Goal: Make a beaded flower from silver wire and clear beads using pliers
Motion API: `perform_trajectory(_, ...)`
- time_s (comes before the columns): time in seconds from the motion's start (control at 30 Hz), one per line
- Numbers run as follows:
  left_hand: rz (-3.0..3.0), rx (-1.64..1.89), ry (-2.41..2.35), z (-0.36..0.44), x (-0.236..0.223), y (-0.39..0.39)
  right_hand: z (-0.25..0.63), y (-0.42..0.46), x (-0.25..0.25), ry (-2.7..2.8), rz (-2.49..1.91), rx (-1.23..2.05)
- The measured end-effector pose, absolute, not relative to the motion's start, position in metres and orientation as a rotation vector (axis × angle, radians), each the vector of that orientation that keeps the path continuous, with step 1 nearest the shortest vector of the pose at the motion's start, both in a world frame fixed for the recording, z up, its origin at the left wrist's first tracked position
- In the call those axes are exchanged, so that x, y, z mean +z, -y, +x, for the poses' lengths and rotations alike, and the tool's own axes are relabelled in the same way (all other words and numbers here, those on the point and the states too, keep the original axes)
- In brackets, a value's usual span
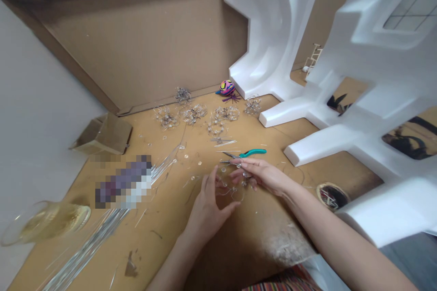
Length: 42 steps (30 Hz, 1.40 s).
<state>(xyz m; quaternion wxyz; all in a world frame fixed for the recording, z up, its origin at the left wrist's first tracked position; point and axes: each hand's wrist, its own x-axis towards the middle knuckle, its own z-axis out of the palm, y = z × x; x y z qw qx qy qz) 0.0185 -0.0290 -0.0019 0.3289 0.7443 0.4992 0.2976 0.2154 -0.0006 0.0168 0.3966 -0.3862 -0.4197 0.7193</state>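
A ring of clear beads on thin wire (233,189) is between my two hands, just above the table. My right hand (261,175) pinches its right side, with the fingers bent around the beads. My left hand (208,204) curves around the left side, thumb and forefinger wide apart; whether its fingertips touch the wire is unclear. Just beyond my right fingertips lie pliers with a teal handle (253,152), their grey jaws pointing left. Loose clear beads (186,156) are scattered to the left of the pliers. Short cut wires (223,141) lie behind them.
Several finished-looking beaded wire pieces (194,113) stand at the back beside a colourful ball (226,87). Left are a cardboard box (104,134), a bundle of long wires (92,241) and a glass cup (51,220). White foam (321,145) and a round container (332,196) are right.
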Motion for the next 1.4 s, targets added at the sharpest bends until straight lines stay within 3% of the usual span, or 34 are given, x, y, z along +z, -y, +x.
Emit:
perform_trajectory(0.3,1.999,0.809,-1.328,0.019,-0.001,0.030,0.216,0.000,0.013,1.062,-0.980,1.788)
perform_trajectory(0.7,1.637,1.039,-0.994,0.011,0.003,0.024,0.219,-0.003,0.015,0.924,-0.896,1.834)
perform_trajectory(1.13,1.355,0.951,-0.897,0.017,0.010,0.021,0.217,-0.002,0.015,0.794,-0.815,1.940)
perform_trajectory(1.4,1.954,1.068,-1.152,0.021,0.000,0.028,0.214,0.000,0.016,0.719,-0.805,1.952)
